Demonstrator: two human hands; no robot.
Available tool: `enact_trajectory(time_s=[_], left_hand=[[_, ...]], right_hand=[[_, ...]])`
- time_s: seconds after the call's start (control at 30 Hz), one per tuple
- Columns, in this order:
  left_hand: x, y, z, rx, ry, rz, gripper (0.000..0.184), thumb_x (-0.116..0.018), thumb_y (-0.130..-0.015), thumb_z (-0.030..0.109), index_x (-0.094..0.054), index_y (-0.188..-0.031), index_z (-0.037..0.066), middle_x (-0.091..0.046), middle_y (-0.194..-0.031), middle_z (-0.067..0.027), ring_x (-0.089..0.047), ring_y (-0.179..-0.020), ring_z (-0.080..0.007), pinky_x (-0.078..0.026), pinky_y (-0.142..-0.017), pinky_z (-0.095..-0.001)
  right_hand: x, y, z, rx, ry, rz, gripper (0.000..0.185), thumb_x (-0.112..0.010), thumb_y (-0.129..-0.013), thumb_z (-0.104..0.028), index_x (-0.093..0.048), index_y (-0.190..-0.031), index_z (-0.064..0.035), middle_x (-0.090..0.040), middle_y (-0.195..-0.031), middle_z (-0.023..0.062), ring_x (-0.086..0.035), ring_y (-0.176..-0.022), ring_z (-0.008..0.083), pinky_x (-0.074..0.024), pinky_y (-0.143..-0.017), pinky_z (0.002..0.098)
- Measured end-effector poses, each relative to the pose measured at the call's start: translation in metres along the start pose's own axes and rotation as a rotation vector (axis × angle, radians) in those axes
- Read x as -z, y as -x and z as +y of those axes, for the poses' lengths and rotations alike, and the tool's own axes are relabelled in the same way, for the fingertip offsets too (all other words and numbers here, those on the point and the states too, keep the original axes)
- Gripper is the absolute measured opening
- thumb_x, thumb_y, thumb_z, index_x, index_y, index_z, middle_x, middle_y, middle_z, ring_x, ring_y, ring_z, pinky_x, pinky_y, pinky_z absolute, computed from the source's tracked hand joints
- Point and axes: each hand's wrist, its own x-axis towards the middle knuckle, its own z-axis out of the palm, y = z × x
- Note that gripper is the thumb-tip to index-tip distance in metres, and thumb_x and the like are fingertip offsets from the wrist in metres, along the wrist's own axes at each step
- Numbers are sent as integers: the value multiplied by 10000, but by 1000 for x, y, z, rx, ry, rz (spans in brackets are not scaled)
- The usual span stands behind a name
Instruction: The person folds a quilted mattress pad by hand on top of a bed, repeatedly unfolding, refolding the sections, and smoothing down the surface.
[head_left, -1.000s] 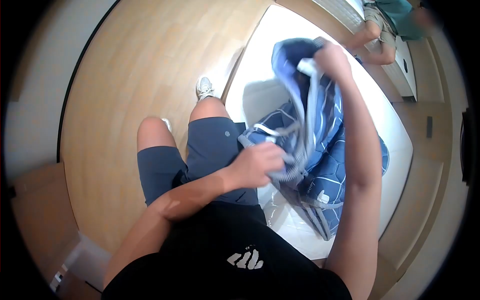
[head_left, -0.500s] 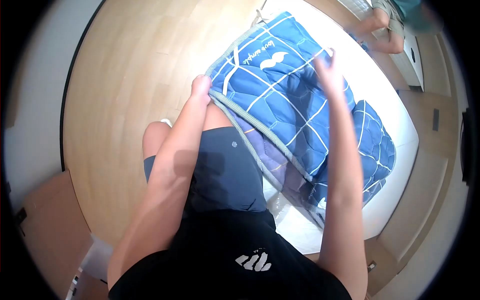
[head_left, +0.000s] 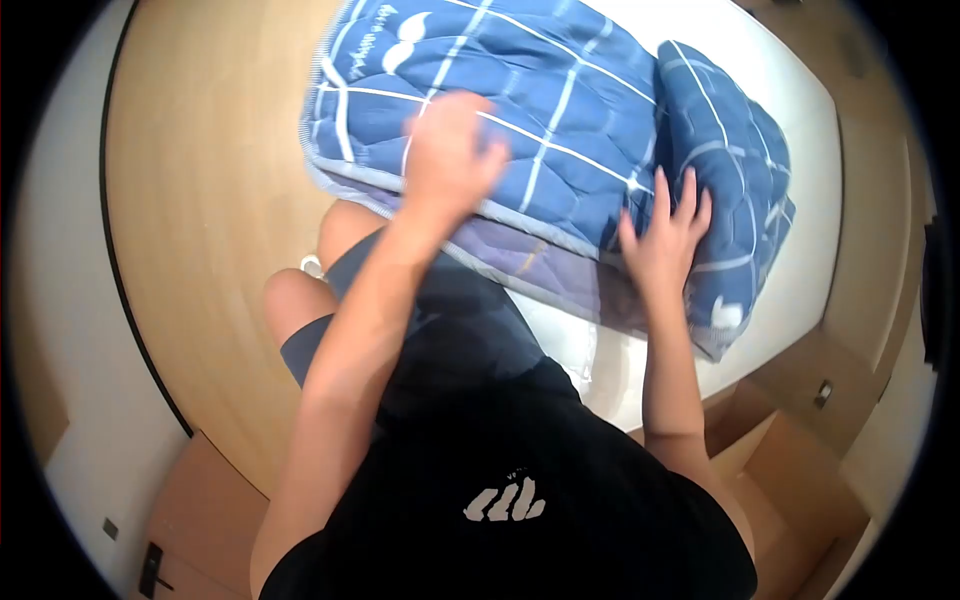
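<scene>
The left arm reaches up from the lower left of the head view, angled forward and inward over the dark shorts, its elbow only slightly bent; the left hand is palm down above the near part of a blue quilt, with the thumb standing apart from the fingers and pointing toward the right hand. Motion blurs the left fingertips, so whether they touch the cloth cannot be told, but nothing shows clamped in that hand. The right forearm runs almost straight forward, and the right hand is also palm down, fingers fanned wide and thumb out to the left, closed on nothing; it is over the crease where the flat stretch of quilt meets a raised, folded mound at the right, with its fingertips at the mound's inner side. The quilt, patterned with white lines and edged in a striped border, lies spread across the white surface, its purple-grey underside showing along the near edge, close to the shorts. Pale wooden floor shows to the left of the quilt
</scene>
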Motion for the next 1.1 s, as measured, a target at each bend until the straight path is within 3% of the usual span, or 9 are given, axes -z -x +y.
enact_trajectory(time_s=[0.13, 0.4, 0.5, 0.57, 0.63, 0.7, 0.77, 0.97, 1.1], left_hand=[[-88, 55, 98, -434, -30, -524, 612, -807, -697, 321, -603, -1249, 154, -551, -1299, -91, -523, -1226, -277, -374, -1041, -508], [-142, 75, 94, -339, -83, -505, 241, -671, -827, 180, -647, -1066, 183, -642, -1063, 31, -566, -1088, -194, -388, -960, -469], [-136, 76, 97, -309, -58, -521, 248, -678, -824, 167, -647, -1070, 167, -642, -1079, 19, -565, -1105, -210, -381, -983, -459], [-135, 82, 99, -298, -29, -494, 296, -706, -796, 131, -655, -1087, 154, -646, -1113, 6, -560, -1128, -226, -373, -1008, -454], [-135, 83, 101, -290, -20, -486, 328, -721, -779, 118, -660, -1100, 152, -646, -1139, 1, -557, -1138, -232, -370, -1017, -453], [-136, 82, 102, -290, -22, -489, 363, -724, -759, 96, -659, -1113, 148, -641, -1158, -5, -557, -1131, -240, -368, -1024, -450], [-136, 83, 105, -291, -33, -497, 367, -720, -753, 90, -659, -1110, 146, -638, -1156, -7, -557, -1128, -243, -366, -1028, -450], [-136, 83, 115, -304, -121, -529, 341, -700, -771, 100, -660, -1105, 158, -617, -1141, 3, -539, -1141, -232, -346, -1056, -465], [-130, 88, 114, -307, -133, -555, 382, -706, -771, 129, -649, -1149, 144, -591, -1223, -24, -510, -1215, -252, -322, -1098, -496]], right_hand=[[3, -5, 71, -94, 176, -65, 751, -787, -762, -278, -492, -1443, -156, -346, -1551, 157, -319, -1384, 480, -390, -1089, 550], [36, 42, 217, -560, 581, 127, 1086, -797, -603, -687, -390, -1513, -255, -291, -1561, 218, -269, -1369, 571, -254, -1069, 716], [44, 65, 286, -1142, 152, 117, 1131, -712, -688, -766, -288, -1573, -203, -212, -1611, 234, -214, -1425, 567, -247, -1066, 737], [-31, 144, 456, -1038, -453, 251, 1126, -612, -743, -821, -277, -1578, -143, -265, -1602, 238, -275, -1439, 498, -273, -1099, 677], [-11, 169, 411, -1421, -1021, -43, 1100, -489, -797, -857, -306, -1561, -87, -349, -1568, 228, -358, -1426, 408, -302, -1127, 585], [1, 162, 379, -1309, -942, -207, 1074, -464, -846, -824, -316, -1544, -20, -392, -1548, 203, -391, -1416, 339, -331, -1130, 498], [9, 141, 357, -1206, -978, -40, 966, -587, -885, -681, -425, -1453, 83, -506, -1455, 197, -505, -1324, 301, -402, -1088, 369], [9, 62, 258, -940, -1158, 53, 708, -775, -824, -474, -579, -1312, 0, -638, -1232, 105, -596, -1115, 215, -450, -972, 340], [-75, 66, 278, -1031, -1354, 683, 654, -810, -809, -409, -599, -1238, 39, -664, -1139, 119, -639, -983, 215, -512, -862, 321]])
